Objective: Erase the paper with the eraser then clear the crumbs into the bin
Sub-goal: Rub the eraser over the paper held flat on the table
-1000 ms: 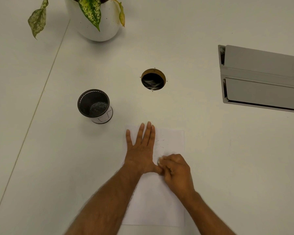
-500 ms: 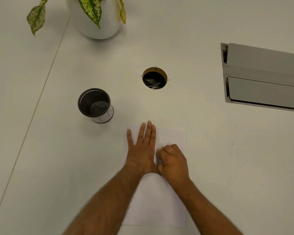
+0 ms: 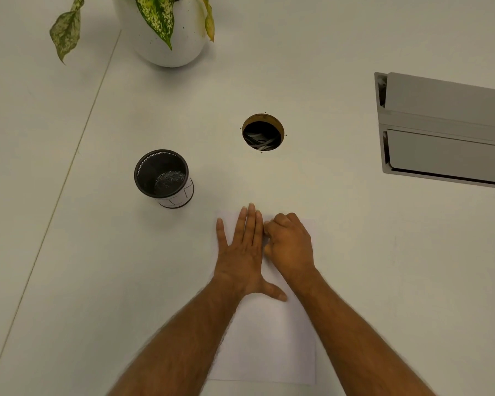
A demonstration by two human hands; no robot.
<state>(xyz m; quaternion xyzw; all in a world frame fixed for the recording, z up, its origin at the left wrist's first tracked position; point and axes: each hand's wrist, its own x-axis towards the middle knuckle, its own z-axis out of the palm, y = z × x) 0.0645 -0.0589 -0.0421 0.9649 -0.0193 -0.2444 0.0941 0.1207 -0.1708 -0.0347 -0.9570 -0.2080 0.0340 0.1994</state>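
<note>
Your left hand [image 3: 242, 252] lies flat on the sheet of paper [image 3: 272, 338], its fingers [image 3: 250, 221] spread and pointing away from you. Your right hand [image 3: 290, 242] is curled into a loose fist on the paper's far end, right against the left; whatever it holds is hidden. On the white tabletop [image 3: 355, 267] a black mesh bin [image 3: 163, 178] stands upright, beyond and to the left of the paper. Farther back are a round cable hole [image 3: 263, 132], a white plant pot [image 3: 169, 44] and a grey hinged flap [image 3: 446, 130] on the right.

Left hand [image 3: 242, 252] flat, right hand [image 3: 290, 242] fisted.
</note>
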